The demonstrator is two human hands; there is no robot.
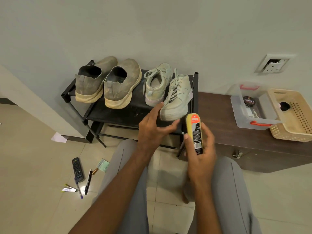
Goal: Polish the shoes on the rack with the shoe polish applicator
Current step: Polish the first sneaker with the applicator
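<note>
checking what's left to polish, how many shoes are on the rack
4, all on the rack's top shelf: two grey slip-ons left, two laced sneakers right. Lower shelves partly hidden.

I see a black rack (118, 114) against the wall, its top shelf carrying 2 grey slip-on shoes (108, 80) toward the left edge and 2 pale laced sneakers (168, 90) toward the right edge. To its right, I see a dark wooden bench (219, 119) holding a clear plastic box (243, 115) and a beige basket (293, 129) at the far end. On the tiled floor (33, 166) I see a remote (77, 169), pens (88, 181) and paper scraps (58, 137).
</note>
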